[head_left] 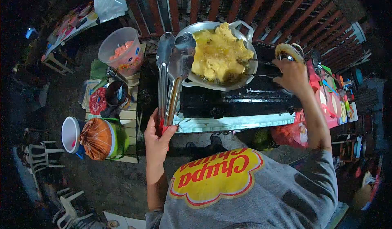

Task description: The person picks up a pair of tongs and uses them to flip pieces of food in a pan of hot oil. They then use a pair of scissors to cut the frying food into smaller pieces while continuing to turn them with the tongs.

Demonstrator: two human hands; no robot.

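My left hand (pixel 158 133) is closed around the lower end of metal tongs (pixel 175 90), whose two scalloped ends point up, slightly apart, by the left rim of the pan. Yellow battered pieces (pixel 220 55) bubble in oil inside the wide metal pan (pixel 251 80). My right hand (pixel 292 75) reaches out to the right of the pan, thumb and fingers apart. Its fingertips overlap the lower edge of a round, light-rimmed item (pixel 290 51). A thin dark handle (pixel 263 61) runs between the pan's right side and these fingers.
The pan sits on a black stove (pixel 237 100) before a slatted railing (pixel 216 2). On the left are a clear tub of orange-pink pieces (pixel 122 51), a dark container (pixel 118 94) and a white bucket (pixel 70 135). Colourful containers (pixel 326 102) line the right.
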